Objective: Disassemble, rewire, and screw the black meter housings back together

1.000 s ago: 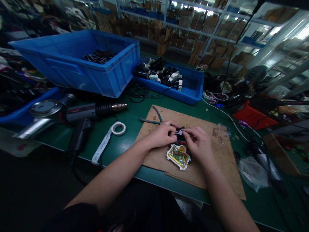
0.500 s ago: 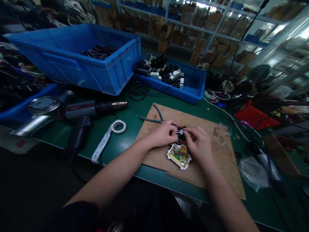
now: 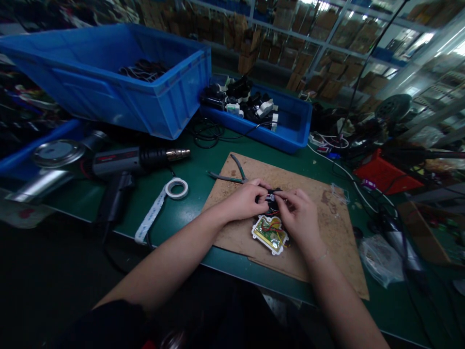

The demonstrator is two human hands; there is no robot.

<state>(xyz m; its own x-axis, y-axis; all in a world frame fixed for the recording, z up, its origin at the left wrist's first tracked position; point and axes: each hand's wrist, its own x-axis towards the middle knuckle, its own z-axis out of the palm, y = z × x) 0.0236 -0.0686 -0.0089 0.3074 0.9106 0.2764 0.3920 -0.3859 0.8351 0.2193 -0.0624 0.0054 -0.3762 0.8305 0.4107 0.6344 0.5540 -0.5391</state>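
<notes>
My left hand (image 3: 245, 198) and my right hand (image 3: 300, 215) meet over a brown board (image 3: 327, 242), fingers pinched on a small black part with a white piece (image 3: 270, 198) between them. Red wires run from it down to an open white case with a yellowish circuit board (image 3: 269, 234), which lies on the brown board just below my hands. A pair of pliers (image 3: 230, 177) rests at the board's far left corner, close to my left hand.
A heat gun (image 3: 127, 165) and a roll of white tape (image 3: 177, 188) lie on the green table at left. Behind stand a large blue bin (image 3: 109, 82) and a low blue tray (image 3: 290, 131) of black and white parts. A red box (image 3: 385, 177) and cables sit at right.
My hands stay pinched on the small part in the same place. The view has tilted slightly, so the table contents sit a little higher in the picture.
</notes>
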